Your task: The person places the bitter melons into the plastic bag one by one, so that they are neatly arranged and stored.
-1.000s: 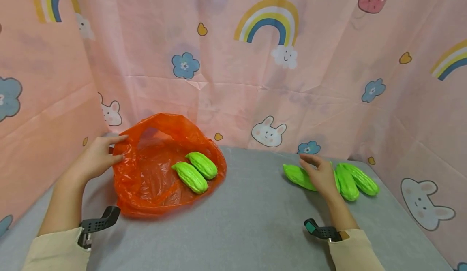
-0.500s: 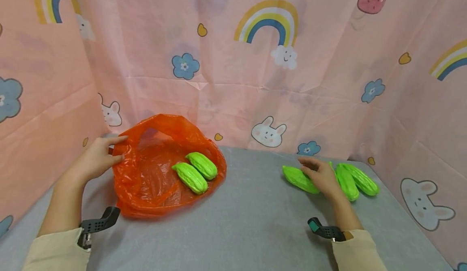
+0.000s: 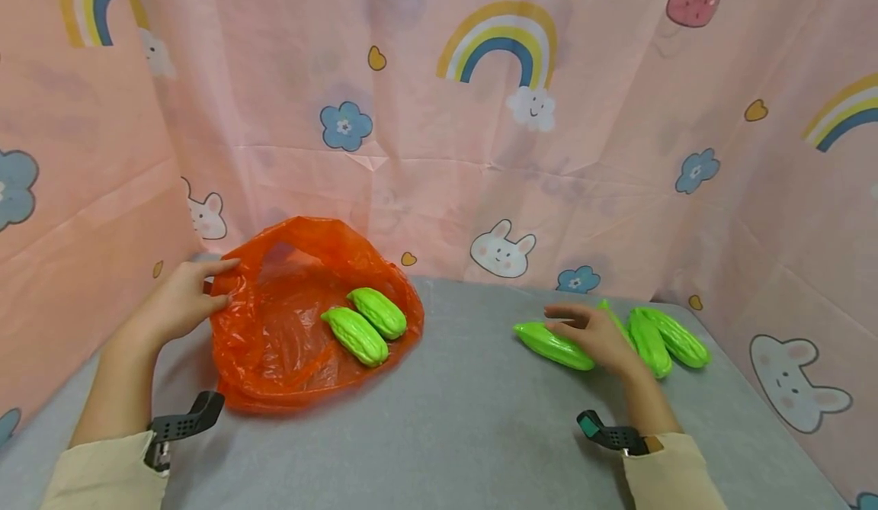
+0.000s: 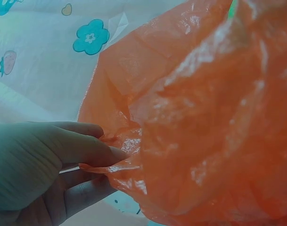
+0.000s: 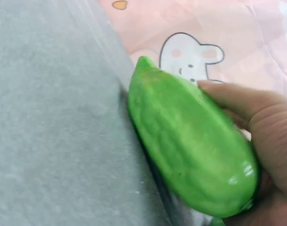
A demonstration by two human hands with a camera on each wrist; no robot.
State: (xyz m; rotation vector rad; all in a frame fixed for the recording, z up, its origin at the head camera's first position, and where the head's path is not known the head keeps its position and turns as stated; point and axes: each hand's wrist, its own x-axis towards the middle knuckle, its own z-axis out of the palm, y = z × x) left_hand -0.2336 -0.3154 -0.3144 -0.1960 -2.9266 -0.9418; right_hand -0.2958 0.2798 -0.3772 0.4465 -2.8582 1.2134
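At the left of the head view, my left hand [image 3: 180,303] pinches the rim of an orange plastic bag [image 3: 236,346] between thumb and fingers. The left wrist view shows the bag's film [image 4: 190,141] bunched at the fingertips. Inside the open bag lie two green bitter melons, one nearer [image 3: 357,336] and one behind it [image 3: 379,313]. On the right, my right hand [image 3: 595,336] grips another bitter melon [image 3: 549,344], its narrow tip pointing left. In the right wrist view this bitter melon [image 5: 190,141] fills the middle, with the thumb along one side; the other fingers are mostly hidden.
Three more bitter melons lie behind and right of my right hand: one partly hidden [image 3: 617,323], one in the middle [image 3: 648,342], one outermost [image 3: 675,336]. A grey tabletop [image 3: 466,403] spans the front. Pink printed cloth [image 3: 425,190] encloses the back and sides.
My right hand has closed on the bitter melon, which has shifted left, away from the three others. The left hand keeps its hold on the bag.
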